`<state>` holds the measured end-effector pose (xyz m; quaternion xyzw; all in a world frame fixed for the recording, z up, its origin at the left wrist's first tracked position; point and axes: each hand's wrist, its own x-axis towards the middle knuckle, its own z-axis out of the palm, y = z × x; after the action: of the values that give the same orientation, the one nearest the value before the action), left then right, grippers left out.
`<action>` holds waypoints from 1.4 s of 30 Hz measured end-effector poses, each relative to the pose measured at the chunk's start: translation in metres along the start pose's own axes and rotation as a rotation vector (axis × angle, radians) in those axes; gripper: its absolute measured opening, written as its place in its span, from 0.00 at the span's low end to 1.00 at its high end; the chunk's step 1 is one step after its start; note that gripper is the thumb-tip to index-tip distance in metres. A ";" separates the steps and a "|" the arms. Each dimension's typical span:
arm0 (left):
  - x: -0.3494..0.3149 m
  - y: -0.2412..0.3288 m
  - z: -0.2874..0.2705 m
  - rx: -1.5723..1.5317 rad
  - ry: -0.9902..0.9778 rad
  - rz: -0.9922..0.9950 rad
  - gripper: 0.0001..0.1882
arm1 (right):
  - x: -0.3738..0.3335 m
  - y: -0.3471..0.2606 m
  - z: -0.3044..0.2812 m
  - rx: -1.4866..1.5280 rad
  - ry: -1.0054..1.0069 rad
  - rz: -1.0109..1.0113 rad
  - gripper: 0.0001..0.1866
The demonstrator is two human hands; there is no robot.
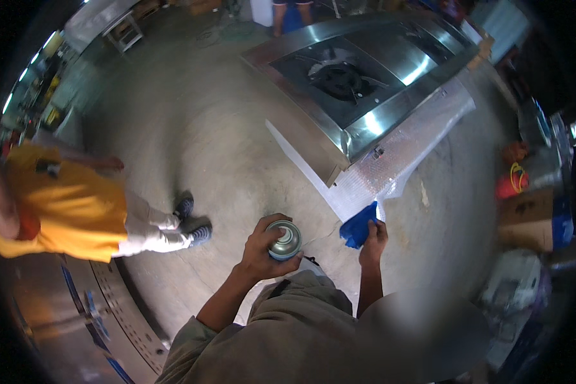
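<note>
My left hand (260, 248) is wrapped around an aerosol spray can (289, 249), its domed metal top facing up and a finger lying at the nozzle. A blue cloth (358, 225) is pinched in my right hand (374, 242), which is held out a little to the right of the can. Beyond both hands stands a stainless steel stove (313, 120) with a round black burner (339, 78) set into its dark top. Bubble wrap (390, 168) hangs along the stove's near side. Neither hand touches the stove.
A person in a yellow shirt (64, 198) stands close on the left, beside a steel cabinet (64, 320). Cardboard boxes (525, 221) and a red container (511, 184) sit at the right. Another person's legs (278, 19) show behind the stove. The floor is concrete (153, 121).
</note>
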<state>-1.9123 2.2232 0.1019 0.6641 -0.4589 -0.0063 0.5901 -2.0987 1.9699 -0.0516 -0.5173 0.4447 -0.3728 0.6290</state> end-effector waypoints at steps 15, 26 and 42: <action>0.085 -0.156 -0.055 -0.138 -0.729 0.003 0.32 | -0.013 0.089 0.225 0.143 0.587 -0.071 0.05; 0.206 -0.277 -0.100 -0.573 -1.200 0.424 0.41 | 0.087 0.095 0.341 0.439 1.422 -0.333 0.16; 0.364 -0.392 -0.146 -0.771 -1.696 0.566 0.42 | 0.129 0.084 0.451 -0.037 1.388 -0.523 0.36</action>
<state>-1.3852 2.0665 0.0304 0.0652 -0.8407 -0.4903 0.2204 -1.6296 2.0096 -0.1257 -0.2622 0.6084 -0.7442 0.0849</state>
